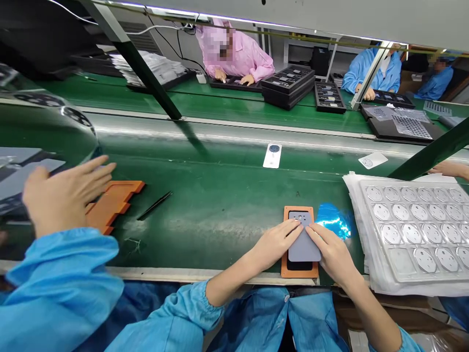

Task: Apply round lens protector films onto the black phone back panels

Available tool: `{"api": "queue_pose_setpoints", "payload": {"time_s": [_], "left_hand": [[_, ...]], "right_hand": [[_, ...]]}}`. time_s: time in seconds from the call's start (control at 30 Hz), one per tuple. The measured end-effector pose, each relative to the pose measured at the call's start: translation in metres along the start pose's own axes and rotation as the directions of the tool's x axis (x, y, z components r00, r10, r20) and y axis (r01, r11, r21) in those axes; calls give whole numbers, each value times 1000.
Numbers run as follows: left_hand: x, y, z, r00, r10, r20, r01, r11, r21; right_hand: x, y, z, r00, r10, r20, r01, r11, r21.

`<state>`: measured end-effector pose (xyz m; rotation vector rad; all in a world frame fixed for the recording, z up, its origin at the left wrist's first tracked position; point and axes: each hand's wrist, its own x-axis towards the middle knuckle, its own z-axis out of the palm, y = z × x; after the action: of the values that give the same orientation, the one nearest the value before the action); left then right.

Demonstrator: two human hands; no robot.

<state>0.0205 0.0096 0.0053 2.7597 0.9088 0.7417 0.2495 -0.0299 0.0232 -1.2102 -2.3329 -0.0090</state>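
Observation:
A grey phone back cover [301,247], with small holes near its top, lies over an orange fixture frame [285,264], slightly askew to it. Part of the frame's dark recess shows below the cover. My left hand [273,247] grips the cover from the left, fingertips on its upper face. From the right, my right hand [333,252] holds its edge, fingertips almost meeting those of the left. Both thumbs are hidden. Crumpled blue film [334,220] lies just beyond my right hand.
A clear tray [399,278] of round parts sits at right. White cards [272,161] lie farther back, tweezers [154,206] to the left. A co-worker's hand [69,195] is over orange fixtures [120,198]. Slanted posts [146,73] rise from the bench; people work opposite.

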Motion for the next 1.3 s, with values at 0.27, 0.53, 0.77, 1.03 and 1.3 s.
{"api": "queue_pose_setpoints", "payload": {"time_s": [0.27,0.53,0.77,1.03,1.3], "left_hand": [[-2,-2,7,1000,-1,18,-1,995,96],[-1,-6,3,986,-58,155,29,982,184],[-4,-1,6,977,-64,203,18,974,224],[-8,1,7,970,-89,227,45,980,192],[-14,2,13,980,-83,183,45,977,206]], "right_hand": [[2,12,11,993,-103,57,108,988,-107],[10,16,16,978,-112,175,142,975,-170],[9,16,24,957,-78,278,125,980,-157],[6,15,24,959,-73,276,117,982,-150],[0,15,23,959,-89,269,132,980,-148]]}}
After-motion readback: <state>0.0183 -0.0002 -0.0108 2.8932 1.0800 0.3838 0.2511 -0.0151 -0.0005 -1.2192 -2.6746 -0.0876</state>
